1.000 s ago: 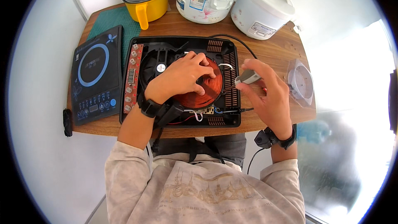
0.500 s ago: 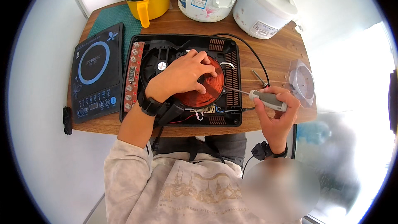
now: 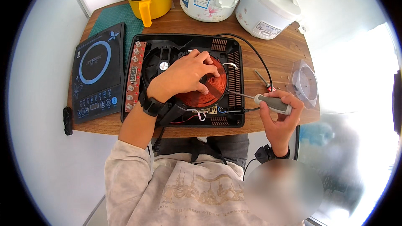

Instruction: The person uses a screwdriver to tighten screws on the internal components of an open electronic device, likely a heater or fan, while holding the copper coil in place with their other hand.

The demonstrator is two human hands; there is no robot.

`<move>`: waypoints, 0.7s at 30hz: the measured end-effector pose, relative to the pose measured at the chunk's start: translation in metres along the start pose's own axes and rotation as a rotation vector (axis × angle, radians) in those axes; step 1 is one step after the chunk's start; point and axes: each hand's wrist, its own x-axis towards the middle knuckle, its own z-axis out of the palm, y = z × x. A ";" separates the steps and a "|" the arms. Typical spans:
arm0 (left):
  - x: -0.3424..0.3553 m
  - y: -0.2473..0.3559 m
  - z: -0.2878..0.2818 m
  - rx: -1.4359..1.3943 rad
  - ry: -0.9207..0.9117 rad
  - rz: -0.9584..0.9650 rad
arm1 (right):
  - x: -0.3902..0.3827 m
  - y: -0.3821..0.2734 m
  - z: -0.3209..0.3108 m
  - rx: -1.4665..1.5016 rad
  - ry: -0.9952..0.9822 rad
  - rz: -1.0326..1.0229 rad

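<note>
A: Item, left of centre: opened cooker base [image 3: 184, 79] on the wooden table [image 3: 272, 54], glass top panel [image 3: 97, 72] lying beside it.
B: The left hand [image 3: 184, 77] lies on the copper coil [image 3: 207, 88], fingers spread flat. The coil looks light, its fine windings fragile; best lifted by its rim.
A: Item, right: the right hand [image 3: 280, 115] has fingers curled around the screwdriver [image 3: 268, 102] handle, tip at the coil's edge.
B: Stiff, with a grippy handle.

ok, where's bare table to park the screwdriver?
Bare wood lies right of the opened induction cooker base, between its black cord and the clear plastic lid, though a spare screwdriver and small screws lie there. Another strip runs behind the base, before the rice cookers. The left side is crowded.
</note>
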 end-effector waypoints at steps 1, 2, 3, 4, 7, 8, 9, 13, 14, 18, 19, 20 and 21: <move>0.000 0.000 0.000 -0.003 -0.003 -0.003 | 0.000 0.000 0.001 0.010 0.010 0.019; 0.000 0.001 -0.001 -0.007 -0.006 -0.005 | -0.001 0.000 0.001 0.019 0.021 0.038; 0.000 0.002 -0.002 -0.008 -0.009 -0.011 | -0.001 0.000 0.002 0.032 0.031 0.056; 0.000 0.002 -0.002 -0.006 -0.010 -0.010 | -0.001 0.000 0.001 -0.025 0.029 0.029; 0.000 0.001 0.000 0.001 -0.014 -0.012 | -0.001 -0.001 -0.002 -0.183 0.025 -0.061; 0.000 0.001 -0.001 0.005 -0.015 -0.015 | -0.002 -0.002 -0.002 -0.226 0.025 -0.098; 0.000 0.001 -0.001 0.009 -0.017 -0.017 | -0.002 -0.002 -0.002 -0.269 0.025 -0.134; 0.001 0.000 0.000 -0.003 -0.015 -0.009 | -0.004 -0.014 -0.002 -0.438 -0.008 -0.281; 0.001 0.000 0.000 -0.002 -0.016 -0.006 | -0.004 -0.018 -0.002 -0.486 -0.021 -0.308; 0.000 -0.001 0.001 0.009 0.003 0.005 | 0.006 -0.037 0.001 -0.598 -0.101 -0.378; 0.000 -0.001 0.001 0.010 0.003 0.005 | 0.010 -0.041 0.001 -0.602 -0.123 -0.381; -0.001 -0.002 0.001 0.010 0.003 0.004 | 0.013 -0.044 0.000 -0.607 -0.145 -0.385; -0.001 -0.002 0.001 0.011 0.004 0.004 | 0.015 -0.046 0.000 -0.612 -0.166 -0.389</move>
